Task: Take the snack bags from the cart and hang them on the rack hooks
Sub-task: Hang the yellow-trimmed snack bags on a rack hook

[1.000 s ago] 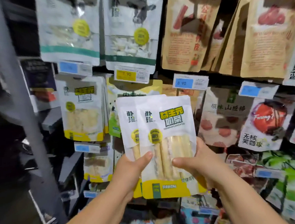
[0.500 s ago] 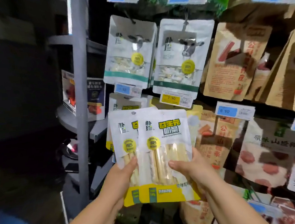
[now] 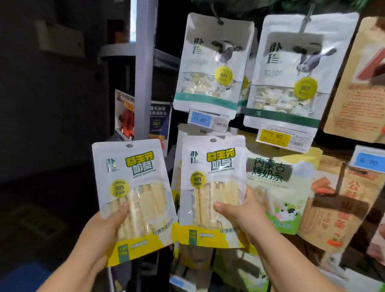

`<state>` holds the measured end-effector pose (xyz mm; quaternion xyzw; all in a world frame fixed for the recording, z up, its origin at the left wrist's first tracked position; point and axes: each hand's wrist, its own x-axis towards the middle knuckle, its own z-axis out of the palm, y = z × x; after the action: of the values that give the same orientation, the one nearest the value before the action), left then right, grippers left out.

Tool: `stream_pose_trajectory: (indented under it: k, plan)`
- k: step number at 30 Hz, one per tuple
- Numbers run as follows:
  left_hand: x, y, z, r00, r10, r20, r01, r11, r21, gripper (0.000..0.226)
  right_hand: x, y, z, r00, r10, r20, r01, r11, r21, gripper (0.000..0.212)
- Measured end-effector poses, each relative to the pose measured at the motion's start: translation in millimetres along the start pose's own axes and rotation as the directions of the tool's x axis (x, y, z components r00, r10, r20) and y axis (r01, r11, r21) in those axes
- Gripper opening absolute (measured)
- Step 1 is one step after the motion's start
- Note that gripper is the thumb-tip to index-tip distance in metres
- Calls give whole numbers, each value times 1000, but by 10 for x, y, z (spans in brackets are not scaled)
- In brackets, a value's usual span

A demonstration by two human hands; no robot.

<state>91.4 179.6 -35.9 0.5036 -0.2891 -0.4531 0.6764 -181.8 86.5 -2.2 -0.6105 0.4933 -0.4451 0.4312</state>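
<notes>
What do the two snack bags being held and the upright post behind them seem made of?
Left bag and right bag: probably thin plastic film, glossy, printed white and yellow, with a clear window showing pale sticks inside. Upright post: likely painted metal, smooth pale grey with straight edges; blur leaves it open.

The first snack bag [image 3: 135,196], held in the left hand [image 3: 105,224], carries the title 益生元奶条 and a round yellow badge reading 高钙. Near its lower edge stands 软弹有嚼劲.

The second snack bag [image 3: 212,181], held in the right hand [image 3: 240,213], carries the same title and badge. The line YISHENGYUANNAITIAO stands below the title.

Price tags on the rack:
- blue tag [image 3: 199,119]: 13.80
- yellow tag [image 3: 276,136]: 7.90
- second blue tag [image 3: 372,162]: 8.90

The hanging cream bag [image 3: 282,185] reads 内蒙古烤奶条. The toy box [image 3: 159,120] reads 城市消防车. The right-side cow bag [image 3: 296,68] bears a yellow badge reading 高钙. Smaller print is illegible.
</notes>
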Motion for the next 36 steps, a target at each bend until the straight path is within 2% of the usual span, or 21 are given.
stream_pose_trajectory:
  k: [5,9,14,17,21,26,29,31,34,36]
  plan:
    - [170,100,-185,1000,11,2,-11,1000,12,19,212,-26,218,999,-27,-39,26,999,-30,66]
    - [277,130,-272,1000,13,11,-13,999,42,17,314,-49,312,997,-53,-52,51,998,-42,70]
    - [296,128,-278,997,-15,82,6,994,107,30,392,-40,390,996,-32,-82,24,995,-92,78]
    - [308,109,-250,993,-22,112,12,996,88,39,425,-49,417,994,-29,-104,22,997,-74,71]
    - [336,90,-189,987,-31,155,24,999,45,30,442,-84,417,992,-24,-125,13,997,-82,68]
    - [356,78,-62,975,-51,218,52,999,0,36,572,-100,448,994,1,-106,-17,989,-146,59]
    - [371,63,31,962,-74,262,84,996,-27,34,637,-51,470,983,39,-179,-76,976,-204,53]
    - [387,49,88,953,-89,291,100,995,-23,34,575,-21,484,964,-17,-264,-39,978,-203,47]
    - [429,21,179,939,-113,326,121,993,-5,34,361,-4,530,881,-284,-379,172,938,-302,31]
    - [459,-3,259,926,-131,354,133,991,21,39,229,-33,557,857,-391,-337,293,906,-307,26]
